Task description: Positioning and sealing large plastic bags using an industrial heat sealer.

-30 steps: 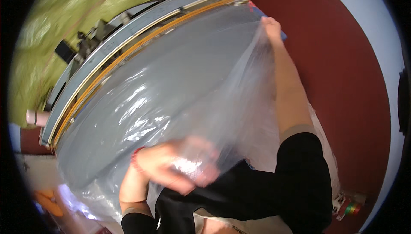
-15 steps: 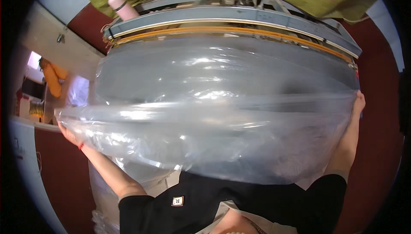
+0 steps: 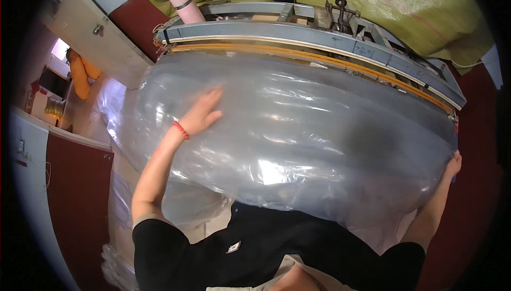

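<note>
A large sheet of clear plastic film [image 3: 298,131] lies spread over a grey work table [image 3: 372,83]. My left hand [image 3: 202,113] rests flat on the film near its left end, fingers together and stretched out, with a red bead bracelet at the wrist. At the table's right edge my right hand [image 3: 452,166] touches the film's right end; whether it grips the film I cannot tell, as the film hides most of the fingers.
A grey and orange sealing bar [image 3: 319,43] runs along the table's far side. A pink bottle [image 3: 183,3] stands at its left end. Yellow-green sacking [image 3: 399,3] lies behind. More clear plastic [image 3: 122,195] hangs off the left side.
My left hand has let go of the film's left edge and moved inward, now lying flat on top of it. The view has shifted right.
</note>
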`<state>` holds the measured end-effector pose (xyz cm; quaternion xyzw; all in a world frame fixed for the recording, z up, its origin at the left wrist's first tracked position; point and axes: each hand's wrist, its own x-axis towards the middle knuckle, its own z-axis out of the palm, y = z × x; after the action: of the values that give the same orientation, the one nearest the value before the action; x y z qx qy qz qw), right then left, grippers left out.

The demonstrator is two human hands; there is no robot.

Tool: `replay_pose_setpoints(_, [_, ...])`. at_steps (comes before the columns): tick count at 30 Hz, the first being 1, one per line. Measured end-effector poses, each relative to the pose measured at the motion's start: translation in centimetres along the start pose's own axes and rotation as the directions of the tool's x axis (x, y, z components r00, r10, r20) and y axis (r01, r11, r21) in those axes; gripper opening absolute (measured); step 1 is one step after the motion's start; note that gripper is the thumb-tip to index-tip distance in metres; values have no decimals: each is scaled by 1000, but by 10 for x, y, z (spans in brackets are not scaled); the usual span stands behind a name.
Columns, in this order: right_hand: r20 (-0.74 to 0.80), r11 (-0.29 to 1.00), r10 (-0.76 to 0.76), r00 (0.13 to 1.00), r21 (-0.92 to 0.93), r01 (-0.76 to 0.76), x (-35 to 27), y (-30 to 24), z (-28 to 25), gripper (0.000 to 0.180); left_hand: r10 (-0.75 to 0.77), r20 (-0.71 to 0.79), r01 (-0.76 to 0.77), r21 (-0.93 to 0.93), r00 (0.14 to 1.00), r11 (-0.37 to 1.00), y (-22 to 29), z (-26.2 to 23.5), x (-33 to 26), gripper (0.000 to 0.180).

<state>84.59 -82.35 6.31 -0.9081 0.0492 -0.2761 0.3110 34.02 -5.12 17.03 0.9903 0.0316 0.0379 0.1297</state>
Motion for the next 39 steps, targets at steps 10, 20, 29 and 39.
replay_pose_setpoints(10, [-3,1000,14,1000,28,-14,-2,-1,-6,47,-181,-229,208,102,957,973,-60,32,37,50])
replay_pose_setpoints(20, [281,735,225,933,579,-352,-8,17,-44,33,-116,-394,180,128,912,975,-71,36,91,41])
replay_pose_setpoints(29, [200,681,242,950,662,-313,-59,-1,-141,28,-328,-519,349,-60,789,935,-48,31,113,20])
replay_pose_setpoints(39, [-55,731,386,921,627,-269,5,-16,-99,27,-418,-654,193,-389,630,901,-64,13,122,18])
